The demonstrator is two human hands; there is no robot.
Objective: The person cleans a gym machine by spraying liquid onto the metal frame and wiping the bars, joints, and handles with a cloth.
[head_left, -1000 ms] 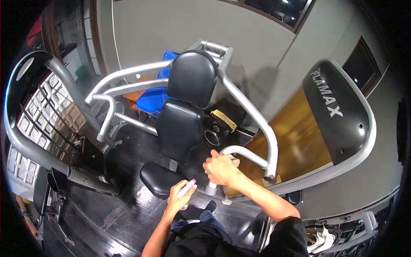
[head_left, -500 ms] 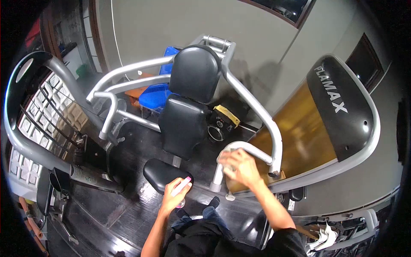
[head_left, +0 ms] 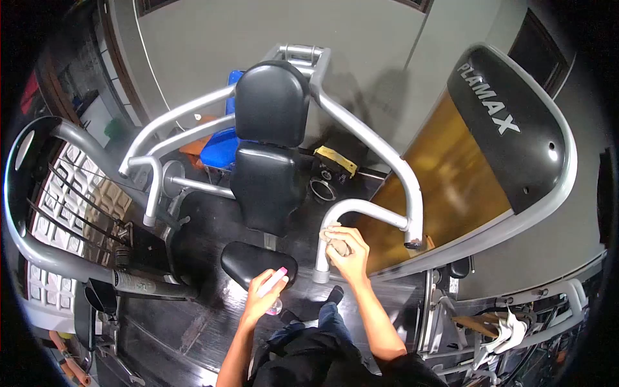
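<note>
My left hand (head_left: 259,295) is closed around a spray bottle (head_left: 272,282) with a white head, a pink tip and a clear lower part. It is above the small black seat (head_left: 248,259) of a gym machine. My right hand (head_left: 353,257) is closed on a greyish cloth (head_left: 338,246), mostly covered by the fingers. The cloth is at the silver curved handle (head_left: 353,205), by its downward-bent end. Behind the seat stand the machine's black padded backrests (head_left: 271,106).
A gold and black PLAMAX machine housing (head_left: 464,174) rises on the right. Silver arms (head_left: 371,138) curve out from the backrest. A blue chair (head_left: 221,148) and a black box with yellow tape (head_left: 335,161) sit behind. White cloth (head_left: 512,332) hangs on equipment at lower right.
My right hand has moved slightly left and down along the handle with the cloth. My left hand still holds the spray bottle. The view has shifted a little.
</note>
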